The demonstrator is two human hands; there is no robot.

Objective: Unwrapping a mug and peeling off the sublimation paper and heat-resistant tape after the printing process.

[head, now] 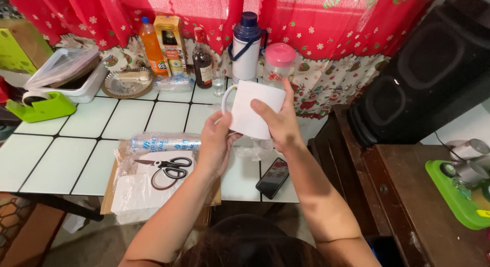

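A white mug (253, 108) with its handle to the left is held up over the white tiled counter (66, 155). My right hand (278, 121) wraps around the mug's right side, thumb across its front. My left hand (215, 143) supports the mug from below and left, near the handle. Crumpled clear plastic wrap (252, 149) lies under the hands. Black-handled scissors (168, 166) rest on a white sheet atop a cardboard piece (109, 193), beside a clear plastic roll (163, 143).
A phone (272, 177) lies at the counter's front edge. At the back stand an orange bottle (151, 42), a dark bottle (202, 60), a white flask (246, 45) and a pink-lidded jar (278, 63). A green tape dispenser (41, 106) sits left; a black speaker (429, 68) right.
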